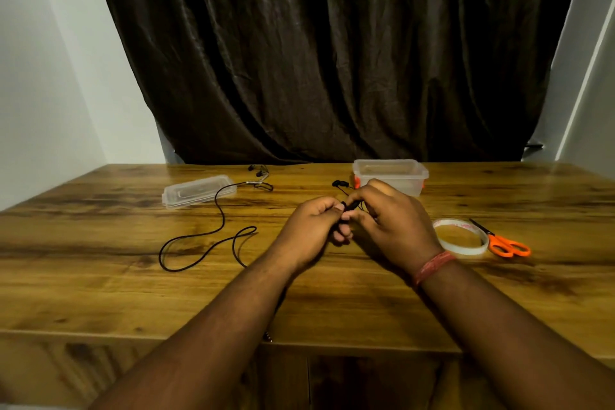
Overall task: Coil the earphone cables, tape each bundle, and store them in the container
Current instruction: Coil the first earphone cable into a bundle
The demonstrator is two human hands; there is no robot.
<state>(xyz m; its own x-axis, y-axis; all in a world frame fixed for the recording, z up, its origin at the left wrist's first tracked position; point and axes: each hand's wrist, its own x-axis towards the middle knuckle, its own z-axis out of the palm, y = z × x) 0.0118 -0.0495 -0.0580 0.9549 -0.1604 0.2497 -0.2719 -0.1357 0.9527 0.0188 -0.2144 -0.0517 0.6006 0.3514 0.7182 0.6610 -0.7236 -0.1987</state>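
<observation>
Head view is looking down on a wooden table (100,276). At its centre the left hand (309,230) and right hand (392,223) are meeting, fingers of both curling around and pinching a small black earphone cable (349,206) between them. At 3 o'clock from the hands a tape roll (461,236) is lying flat, orange scissors (499,241) touching its far side. At 9 o'clock a second earphone cable (206,240) is sprawling loose. At 10 o'clock a clear lid (198,191) is lying flat. At 12 o'clock, just beyond the right hand, the clear container (391,175) is standing open before a dark curtain (332,60).
</observation>
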